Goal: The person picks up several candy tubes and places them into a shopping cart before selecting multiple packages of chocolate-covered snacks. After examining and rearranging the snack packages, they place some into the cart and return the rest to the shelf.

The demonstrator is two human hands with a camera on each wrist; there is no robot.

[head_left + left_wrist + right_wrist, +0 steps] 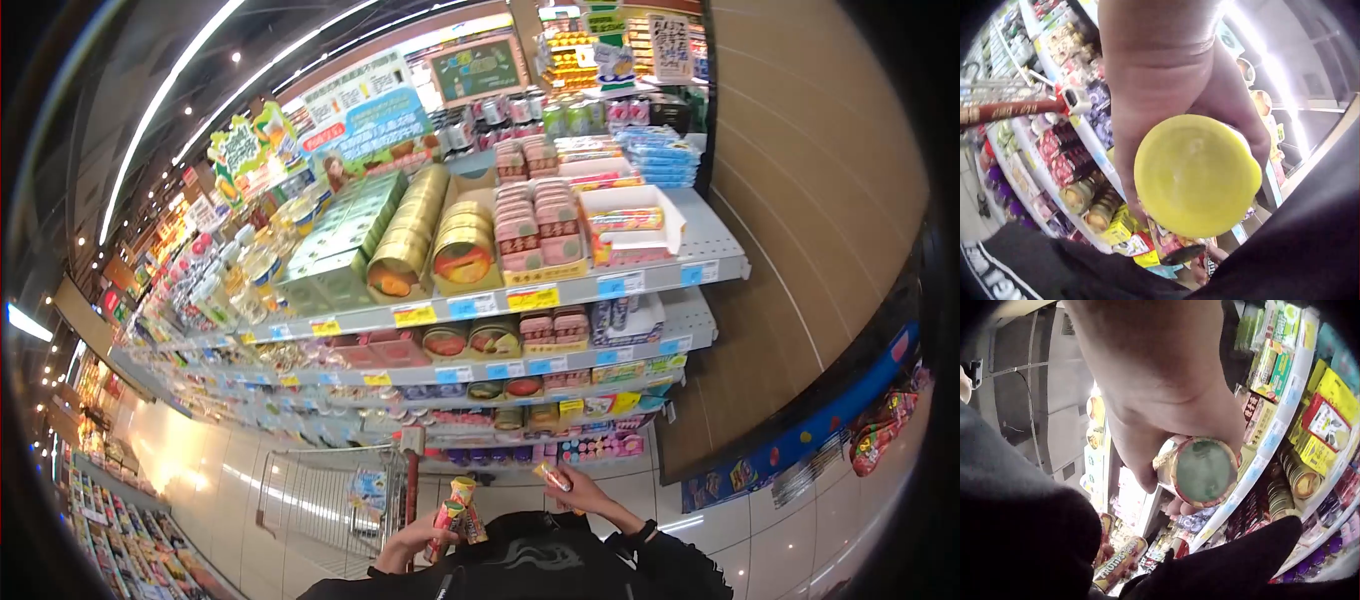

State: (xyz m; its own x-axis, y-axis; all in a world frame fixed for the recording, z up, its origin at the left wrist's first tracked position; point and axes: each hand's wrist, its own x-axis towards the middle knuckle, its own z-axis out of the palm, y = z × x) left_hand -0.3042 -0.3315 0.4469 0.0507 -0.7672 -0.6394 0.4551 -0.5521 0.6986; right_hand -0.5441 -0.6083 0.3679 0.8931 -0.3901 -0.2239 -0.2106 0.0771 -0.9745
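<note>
My left hand (pixel 408 540) grips several small printed tubes in front of my chest. One is a canister with a round yellow end (pixel 1197 178), which fills the middle of the left wrist view. Beside it in that grip is a yellow-and-brown candy tube (pixel 1119 562) with fruit lettering, seen low in the right wrist view. My right hand (pixel 592 497), to the right and apart from the left, pinches another small candy tube (pixel 551 476). Its round, greenish translucent end (pixel 1205 472) faces the right wrist camera, with thumb and fingers around its sides.
A tiered store shelf (pixel 630 280) stands ahead, holding gold tins (pixel 465 245), pink boxes (pixel 540 215) and an open candy tray (pixel 640 222). A shopping cart (pixel 320 490) with a red handle is on the left. A brown panel (pixel 810 220) closes off the right side.
</note>
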